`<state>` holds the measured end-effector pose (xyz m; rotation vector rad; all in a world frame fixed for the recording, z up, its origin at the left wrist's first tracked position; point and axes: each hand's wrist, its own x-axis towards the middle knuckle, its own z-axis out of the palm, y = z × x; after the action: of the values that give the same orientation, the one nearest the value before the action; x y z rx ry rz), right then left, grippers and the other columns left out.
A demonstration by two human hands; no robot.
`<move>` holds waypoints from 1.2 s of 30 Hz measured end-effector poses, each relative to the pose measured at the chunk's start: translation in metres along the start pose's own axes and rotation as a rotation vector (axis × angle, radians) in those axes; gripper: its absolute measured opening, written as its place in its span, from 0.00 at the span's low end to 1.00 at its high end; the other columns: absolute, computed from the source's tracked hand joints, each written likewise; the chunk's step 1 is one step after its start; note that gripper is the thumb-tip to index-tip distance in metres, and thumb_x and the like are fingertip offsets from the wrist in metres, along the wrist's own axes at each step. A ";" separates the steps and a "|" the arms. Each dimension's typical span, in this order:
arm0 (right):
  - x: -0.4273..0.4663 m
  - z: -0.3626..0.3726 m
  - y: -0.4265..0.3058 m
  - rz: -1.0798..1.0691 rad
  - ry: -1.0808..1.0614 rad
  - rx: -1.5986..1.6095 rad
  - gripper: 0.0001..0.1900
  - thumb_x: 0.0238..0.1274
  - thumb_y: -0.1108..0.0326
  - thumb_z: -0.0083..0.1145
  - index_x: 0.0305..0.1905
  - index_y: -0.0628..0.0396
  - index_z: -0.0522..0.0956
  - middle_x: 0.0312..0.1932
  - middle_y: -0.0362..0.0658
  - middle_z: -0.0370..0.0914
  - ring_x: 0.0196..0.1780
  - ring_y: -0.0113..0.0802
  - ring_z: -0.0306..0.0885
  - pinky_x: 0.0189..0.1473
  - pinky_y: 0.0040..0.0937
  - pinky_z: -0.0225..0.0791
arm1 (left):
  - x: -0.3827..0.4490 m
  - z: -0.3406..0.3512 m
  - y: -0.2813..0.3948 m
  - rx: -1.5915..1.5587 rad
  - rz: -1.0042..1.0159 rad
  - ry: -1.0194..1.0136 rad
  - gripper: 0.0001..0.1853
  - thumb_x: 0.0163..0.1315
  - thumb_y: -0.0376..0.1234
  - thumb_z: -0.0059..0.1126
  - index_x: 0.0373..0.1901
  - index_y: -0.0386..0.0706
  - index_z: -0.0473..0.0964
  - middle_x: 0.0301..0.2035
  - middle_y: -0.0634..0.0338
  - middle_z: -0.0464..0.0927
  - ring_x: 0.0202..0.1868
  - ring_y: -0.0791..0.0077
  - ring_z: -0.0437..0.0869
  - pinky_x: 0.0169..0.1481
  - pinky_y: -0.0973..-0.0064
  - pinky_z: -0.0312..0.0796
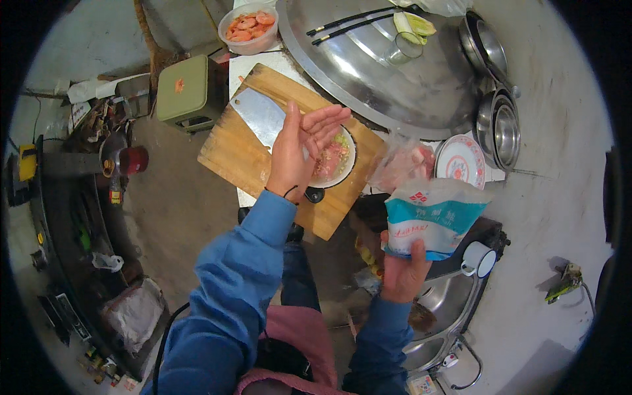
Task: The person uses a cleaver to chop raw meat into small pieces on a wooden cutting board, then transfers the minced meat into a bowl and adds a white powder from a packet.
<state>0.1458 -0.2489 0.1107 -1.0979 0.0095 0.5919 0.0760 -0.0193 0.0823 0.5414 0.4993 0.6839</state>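
My left hand [296, 148] is cupped palm-up over a white bowl [353, 158], its thumb apart from the fingers. I cannot make out anything in its palm. Inside the bowl lie sliced raw meat [328, 165] and chopped pale-green bits, partly hidden by the hand. The bowl stands on a wooden cutting board [232, 153]. A cleaver [259, 116] lies across the board, with its black handle end [314, 194] showing below the bowl. My right hand [405, 269] grips the lower end of a white and teal printed plastic bag [434, 217], held off to the right.
A large metal lid [355, 64] carries black chopsticks [353, 24], a glass [404, 49] and cut vegetable [414, 28]. Nearby are a tub of shrimp [249, 29], bagged meat [405, 163], plates [460, 160], metal bowls [498, 131], an enamel mug [479, 259] and a sink [447, 301].
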 end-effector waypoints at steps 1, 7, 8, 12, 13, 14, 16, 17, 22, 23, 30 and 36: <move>-0.001 -0.004 0.003 -0.012 0.011 0.010 0.32 0.56 0.68 0.58 0.64 0.55 0.57 0.55 0.49 0.66 0.52 0.46 0.71 0.43 0.48 0.74 | 0.005 -0.002 0.001 0.137 0.036 -0.015 0.38 0.69 0.54 0.20 0.54 0.28 0.66 0.53 0.41 0.70 0.59 0.58 0.69 0.67 0.67 0.56; -0.011 -0.011 0.004 0.076 0.072 0.096 0.39 0.51 0.74 0.61 0.67 0.53 0.53 0.62 0.47 0.60 0.64 0.44 0.61 0.64 0.49 0.57 | 0.011 0.001 0.001 0.572 0.109 -0.142 0.42 0.68 0.56 0.10 0.51 0.29 0.70 0.50 0.46 0.74 0.58 0.61 0.71 0.67 0.68 0.54; -0.011 -0.012 0.005 0.080 0.070 0.100 0.39 0.51 0.74 0.61 0.67 0.53 0.53 0.62 0.47 0.60 0.64 0.44 0.61 0.64 0.49 0.57 | 0.010 0.002 0.000 0.613 0.112 -0.168 0.43 0.68 0.56 0.09 0.51 0.29 0.71 0.50 0.47 0.74 0.58 0.61 0.70 0.68 0.69 0.53; -0.012 -0.012 0.004 0.087 0.060 0.142 0.39 0.50 0.74 0.61 0.67 0.52 0.53 0.62 0.47 0.60 0.63 0.44 0.61 0.63 0.50 0.57 | 0.001 0.017 0.000 1.046 0.432 -0.196 0.36 0.68 0.54 0.18 0.56 0.36 0.68 0.59 0.48 0.64 0.65 0.56 0.58 0.68 0.62 0.48; -0.012 -0.012 0.003 0.091 0.059 0.152 0.39 0.50 0.74 0.61 0.67 0.52 0.53 0.62 0.47 0.60 0.63 0.45 0.61 0.63 0.50 0.57 | -0.002 0.026 0.002 1.159 0.571 -0.170 0.32 0.67 0.53 0.26 0.57 0.40 0.69 0.62 0.48 0.59 0.67 0.53 0.55 0.68 0.57 0.47; -0.012 -0.011 0.002 0.096 0.058 0.162 0.39 0.50 0.75 0.61 0.67 0.52 0.53 0.62 0.47 0.60 0.63 0.45 0.61 0.63 0.51 0.57 | -0.004 0.032 0.003 1.269 0.712 -0.142 0.28 0.67 0.52 0.33 0.57 0.43 0.69 0.64 0.48 0.55 0.68 0.51 0.51 0.67 0.52 0.47; -0.013 -0.013 0.005 0.125 0.032 0.214 0.39 0.49 0.75 0.61 0.67 0.52 0.53 0.62 0.47 0.60 0.63 0.45 0.61 0.63 0.51 0.57 | -0.008 0.039 -0.001 1.565 0.724 -0.087 0.27 0.64 0.50 0.41 0.59 0.43 0.67 0.66 0.49 0.52 0.68 0.48 0.48 0.67 0.45 0.42; -0.013 -0.015 0.007 0.140 0.019 0.239 0.40 0.49 0.75 0.61 0.67 0.52 0.53 0.62 0.47 0.60 0.63 0.45 0.61 0.63 0.51 0.57 | -0.009 0.040 -0.002 1.712 0.727 -0.056 0.28 0.63 0.49 0.45 0.60 0.43 0.65 0.66 0.49 0.50 0.68 0.46 0.46 0.66 0.42 0.39; -0.010 -0.008 0.016 0.102 -0.005 0.145 0.37 0.52 0.69 0.62 0.65 0.54 0.54 0.59 0.48 0.63 0.58 0.47 0.66 0.51 0.48 0.67 | -0.014 0.038 0.005 2.000 0.322 -0.172 0.30 0.60 0.42 0.52 0.64 0.44 0.59 0.63 0.48 0.57 0.66 0.50 0.55 0.66 0.40 0.37; -0.010 -0.008 0.017 0.088 -0.004 0.109 0.36 0.53 0.65 0.62 0.65 0.55 0.55 0.58 0.48 0.64 0.56 0.47 0.68 0.45 0.47 0.72 | -0.015 0.040 0.005 1.944 0.306 -0.121 0.31 0.60 0.42 0.52 0.64 0.43 0.58 0.62 0.48 0.58 0.65 0.50 0.57 0.66 0.40 0.38; -0.006 0.007 0.009 0.301 -0.167 0.313 0.31 0.54 0.62 0.62 0.61 0.53 0.61 0.56 0.46 0.68 0.53 0.44 0.69 0.43 0.42 0.68 | -0.062 0.055 -0.005 0.761 0.354 0.334 0.31 0.63 0.35 0.48 0.65 0.33 0.51 0.61 0.44 0.59 0.64 0.55 0.59 0.69 0.63 0.43; -0.022 0.043 0.008 0.672 -0.394 0.648 0.31 0.50 0.53 0.65 0.59 0.44 0.66 0.50 0.39 0.71 0.47 0.37 0.66 0.41 0.35 0.61 | -0.238 0.078 0.027 1.015 0.198 0.107 0.29 0.61 0.30 0.48 0.63 0.33 0.55 0.60 0.46 0.63 0.62 0.56 0.64 0.69 0.58 0.44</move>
<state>0.1122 -0.2202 0.1308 -0.3110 0.2211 1.2943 -0.0494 -0.1912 0.2171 1.5264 0.9004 0.6160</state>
